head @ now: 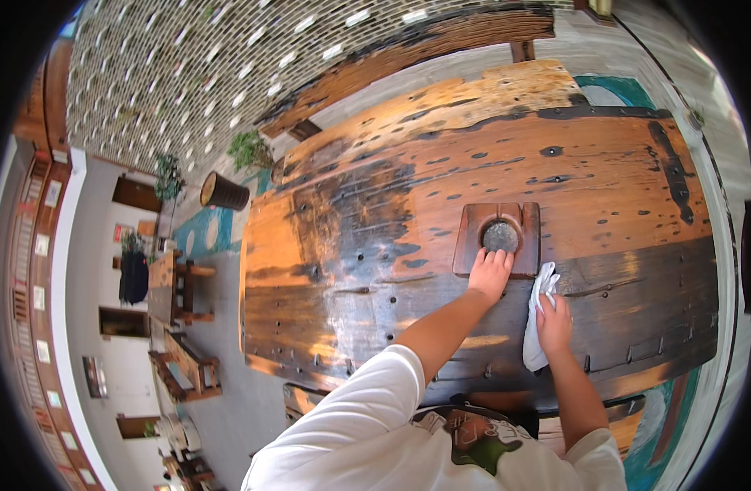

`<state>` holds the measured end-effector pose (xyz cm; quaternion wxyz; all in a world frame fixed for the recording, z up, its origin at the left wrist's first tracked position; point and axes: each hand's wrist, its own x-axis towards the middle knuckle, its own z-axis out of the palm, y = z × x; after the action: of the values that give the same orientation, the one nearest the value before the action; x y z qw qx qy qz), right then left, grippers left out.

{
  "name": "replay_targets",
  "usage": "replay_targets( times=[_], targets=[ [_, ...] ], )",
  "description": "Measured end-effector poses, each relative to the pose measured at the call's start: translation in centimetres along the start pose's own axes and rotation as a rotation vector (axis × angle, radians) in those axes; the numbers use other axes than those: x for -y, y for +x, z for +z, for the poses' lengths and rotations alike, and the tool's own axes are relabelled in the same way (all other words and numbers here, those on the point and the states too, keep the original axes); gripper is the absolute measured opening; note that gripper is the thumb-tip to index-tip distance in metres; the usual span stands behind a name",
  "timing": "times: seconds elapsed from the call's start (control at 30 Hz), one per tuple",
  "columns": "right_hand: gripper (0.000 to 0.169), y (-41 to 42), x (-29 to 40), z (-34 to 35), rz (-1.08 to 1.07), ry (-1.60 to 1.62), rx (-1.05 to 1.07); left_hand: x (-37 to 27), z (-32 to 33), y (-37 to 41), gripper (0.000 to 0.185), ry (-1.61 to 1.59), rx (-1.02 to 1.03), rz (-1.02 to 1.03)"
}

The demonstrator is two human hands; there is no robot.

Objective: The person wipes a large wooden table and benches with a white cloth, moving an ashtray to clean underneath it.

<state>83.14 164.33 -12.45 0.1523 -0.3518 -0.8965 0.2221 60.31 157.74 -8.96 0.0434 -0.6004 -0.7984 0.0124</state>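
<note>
A square brown wooden ashtray [467,230] with a round grey bowl in its middle stands on a large dark and orange wooden plank table [363,245]. My left hand [492,270] rests on the ashtray's near side, its fingertips at the rim of the bowl; whether they grip it cannot be told. Just right of the ashtray, my right hand [553,322] holds a white cloth [535,344]. The bunched cloth lies lengthwise on the tabletop, its far end close to the ashtray's near right corner.
A pale wooden bench [498,89] runs along the table's far side, with a brick wall [228,73] beyond. Off the left end are a dark ribbed bin [225,191], potted plants [250,151] and a wooden chair [188,368]. Small knobs and holes dot the tabletop.
</note>
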Motion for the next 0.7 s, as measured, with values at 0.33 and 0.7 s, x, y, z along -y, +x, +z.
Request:
replay_targets(
  times=[0.33,0.7],
  targets=[
    [0.082,-5.9,0.3,-2.9,-0.152,-0.049,0.023,7.6,-0.4,-12.7,0.017,-0.071,0.195,-0.082],
    [0.062,-3.7,2.7,-2.0,0.03,-0.045,0.065,28.0,-1.0,-40.2,0.02,-0.052,0.577,-0.825]
  ],
)
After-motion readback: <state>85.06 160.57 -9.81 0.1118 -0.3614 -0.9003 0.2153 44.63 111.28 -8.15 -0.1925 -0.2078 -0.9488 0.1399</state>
